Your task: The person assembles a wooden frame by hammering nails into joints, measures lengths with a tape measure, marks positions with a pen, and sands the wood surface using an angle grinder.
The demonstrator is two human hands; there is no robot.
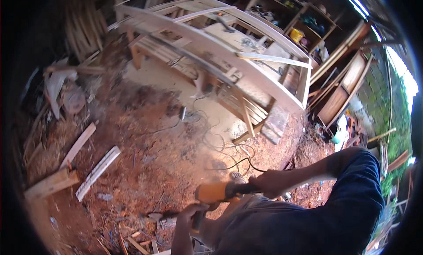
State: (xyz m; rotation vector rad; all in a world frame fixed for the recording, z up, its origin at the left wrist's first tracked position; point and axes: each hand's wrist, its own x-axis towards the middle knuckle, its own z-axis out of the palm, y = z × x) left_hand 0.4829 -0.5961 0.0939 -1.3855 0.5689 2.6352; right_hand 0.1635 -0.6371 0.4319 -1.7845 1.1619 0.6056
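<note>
An orange and black corded power tool is held level in front of my body at the lower middle. My right hand is closed round its black rear end, where a black cable trails off toward the bench. My left hand is closed at the front end, beside a dark part that points down. The working end is hidden by my hand and body, so the exact kind of tool cannot be told.
A long wooden frame lies over a workbench ahead. Loose boards and offcuts litter the sawdust-covered floor at left. Wooden panels lean at the right. Shelves with a yellow container stand at the back.
</note>
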